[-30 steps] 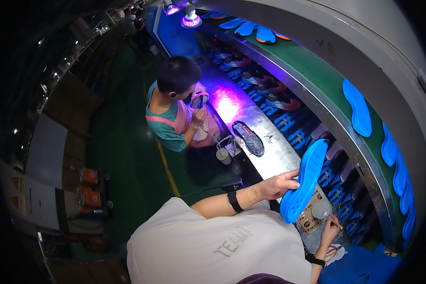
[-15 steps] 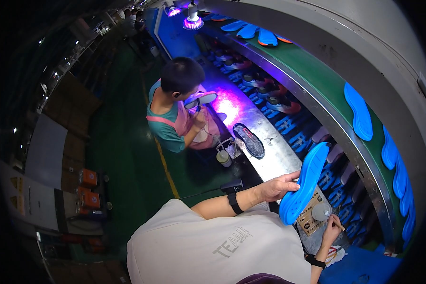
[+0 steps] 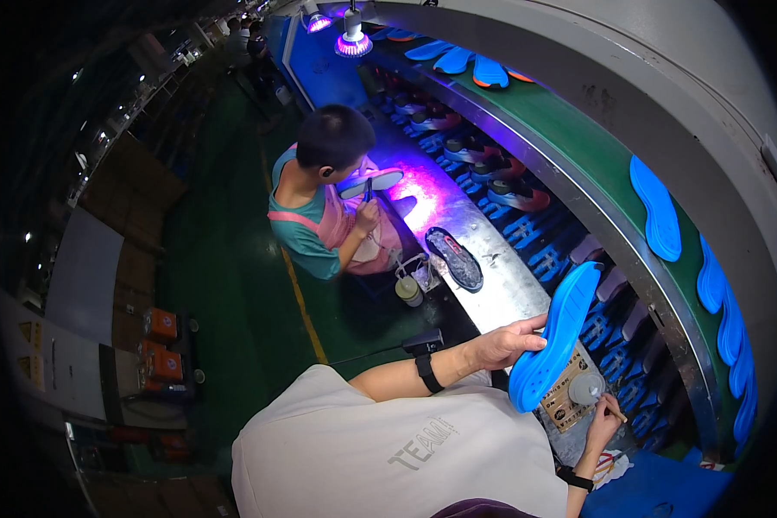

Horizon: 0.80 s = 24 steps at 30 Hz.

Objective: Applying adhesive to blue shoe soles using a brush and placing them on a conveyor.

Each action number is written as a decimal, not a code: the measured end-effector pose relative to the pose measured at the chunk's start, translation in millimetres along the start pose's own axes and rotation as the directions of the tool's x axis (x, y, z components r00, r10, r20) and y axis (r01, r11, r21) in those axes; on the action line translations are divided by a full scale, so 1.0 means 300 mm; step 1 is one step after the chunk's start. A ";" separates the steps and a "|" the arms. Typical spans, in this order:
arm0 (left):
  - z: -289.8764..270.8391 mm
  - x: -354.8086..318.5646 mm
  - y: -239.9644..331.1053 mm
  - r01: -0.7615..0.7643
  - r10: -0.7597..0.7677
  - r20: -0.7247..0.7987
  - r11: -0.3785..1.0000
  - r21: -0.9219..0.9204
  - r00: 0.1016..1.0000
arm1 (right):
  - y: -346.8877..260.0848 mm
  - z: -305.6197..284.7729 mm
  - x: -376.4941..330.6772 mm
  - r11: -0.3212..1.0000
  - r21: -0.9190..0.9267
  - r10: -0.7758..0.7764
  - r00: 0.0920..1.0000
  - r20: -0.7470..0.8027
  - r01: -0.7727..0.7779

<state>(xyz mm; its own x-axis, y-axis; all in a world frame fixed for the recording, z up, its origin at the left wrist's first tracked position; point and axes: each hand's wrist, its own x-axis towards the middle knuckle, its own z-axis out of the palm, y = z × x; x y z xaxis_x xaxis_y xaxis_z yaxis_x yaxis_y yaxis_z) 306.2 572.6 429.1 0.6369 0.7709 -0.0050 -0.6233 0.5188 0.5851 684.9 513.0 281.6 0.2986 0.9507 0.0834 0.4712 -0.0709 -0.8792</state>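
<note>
1. Nearest the camera, the person's left hand [image 3: 508,344] grips a bright blue insole [image 3: 554,337] by its edge, fingers curled over the rim, tilting it on edge above the steel workbench [image 3: 501,289].
2. Just below the insole's heel end, the right hand [image 3: 605,420] is closed round a thin brush handle, its tip down by a small round pot [image 3: 586,388] that stands on a brown card sheet [image 3: 565,399]. Whether the bristles touch the pot cannot be told.
3. Judged from this, the insole in hand is mid-treatment: the brush seems to be loading, and no wet coat can be made out on the blue face, so most of the brushing appears left to do.
4. Further along the workbench from the insole lies a dark shoe sole [image 3: 455,258], flat, with a small bottle [image 3: 408,290] at the bench edge beside it.
5. Beyond the dark sole a co-worker [image 3: 326,207] in a teal shirt and pink apron holds a pale sole under purple lamplight.
6. Past the insole, on the green conveyor belt [image 3: 600,177], other blue insoles [image 3: 656,207] lie flat, spaced along the curve; these look already handled, while shoes sit on the blue rack below.
</note>
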 end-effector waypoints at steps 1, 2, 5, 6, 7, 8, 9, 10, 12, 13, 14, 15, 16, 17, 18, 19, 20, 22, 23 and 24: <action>0.005 0.001 -0.001 -0.001 0.001 -0.002 1.000 -0.002 1.000 | 0.006 -0.003 0.001 1.000 -0.007 -0.008 1.000 0.002 0.008; 0.009 0.001 -0.002 -0.002 0.002 -0.005 1.000 -0.003 1.000 | 0.011 -0.004 0.001 1.000 -0.006 -0.009 1.000 0.003 0.009; 0.018 0.004 -0.015 -0.012 0.012 -0.002 1.000 -0.005 1.000 | 0.011 -0.016 0.000 1.000 -0.014 -0.016 1.000 0.003 0.016; 0.020 0.004 -0.018 -0.013 0.013 -0.002 1.000 -0.004 1.000 | 0.011 -0.020 0.000 1.000 -0.017 -0.014 1.000 0.004 0.014; 0.023 0.002 -0.024 -0.009 0.009 -0.006 1.000 -0.005 1.000 | 0.008 -0.025 -0.001 1.000 -0.021 -0.013 1.000 0.005 0.013; 0.028 0.000 -0.032 -0.005 0.005 -0.010 1.000 -0.007 1.000 | 0.003 -0.036 -0.002 1.000 -0.022 -0.014 1.000 0.007 0.015; 0.033 0.002 -0.035 0.002 -0.002 -0.007 1.000 -0.010 1.000 | -0.031 -0.048 -0.008 0.999 -0.045 -0.013 1.000 0.019 0.013; 0.041 0.005 -0.033 -0.001 0.001 -0.016 1.000 -0.009 1.000 | -0.057 -0.056 -0.013 0.997 -0.070 -0.006 1.000 0.025 0.008; 0.043 0.015 -0.026 0.030 -0.030 -0.002 0.999 -0.025 1.000 | -0.031 -0.048 -0.012 0.999 0.041 0.029 1.000 0.007 -0.029; 0.037 0.015 -0.021 0.042 -0.042 -0.032 0.999 0.005 0.999 | -0.015 -0.059 -0.017 0.987 0.154 0.054 0.999 0.001 -0.053; 0.035 0.013 -0.028 0.071 -0.070 -0.055 0.997 0.029 0.996 | -0.064 -0.055 -0.021 0.974 0.219 0.058 0.998 -0.004 -0.056; 0.033 0.013 -0.039 0.047 -0.047 -0.043 0.999 0.002 0.998 | -0.149 -0.045 -0.007 0.959 0.276 0.065 0.998 -0.015 -0.059; 0.041 0.015 -0.038 0.047 -0.045 -0.080 0.999 0.025 0.996 | -0.227 -0.051 0.001 0.953 0.294 0.077 0.997 0.010 -0.076; 0.046 0.014 -0.037 0.069 -0.067 -0.079 0.997 0.019 0.995 | -0.284 -0.053 0.014 0.957 0.282 0.057 0.998 0.032 -0.064; 0.042 0.010 -0.041 0.082 -0.075 -0.126 0.995 0.053 0.989 | -0.339 -0.050 0.028 0.937 0.341 0.059 0.997 0.054 -0.074; 0.065 0.014 -0.027 0.076 -0.061 -0.139 0.991 0.109 0.988 | -0.418 -0.055 0.040 0.920 0.390 0.019 0.997 0.079 -0.049; 0.074 0.023 -0.024 0.086 -0.071 -0.136 0.990 0.111 0.988 | -0.497 -0.061 0.043 0.896 0.441 0.013 0.997 0.082 -0.048; 0.079 0.028 -0.026 0.123 -0.110 -0.120 0.987 0.106 0.987 | -0.586 -0.061 0.049 0.860 0.510 -0.060 0.995 0.082 0.010; 0.076 0.031 -0.031 0.118 -0.105 -0.113 0.986 0.121 0.988 | -0.614 -0.062 0.050 0.857 0.515 -0.069 0.994 0.082 0.017; 0.078 0.032 -0.037 0.109 -0.093 -0.113 0.984 0.140 0.989 | -0.646 -0.065 0.048 0.853 0.521 -0.088 0.993 0.080 0.034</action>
<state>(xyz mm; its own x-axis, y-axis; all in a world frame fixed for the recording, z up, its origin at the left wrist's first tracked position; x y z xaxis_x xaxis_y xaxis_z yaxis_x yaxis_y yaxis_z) 329.8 565.6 441.5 0.6369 0.7560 -0.1509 -0.4806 0.5424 0.6891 613.9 534.4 462.1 0.1884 0.9744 0.1226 -0.0204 0.1287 -0.9915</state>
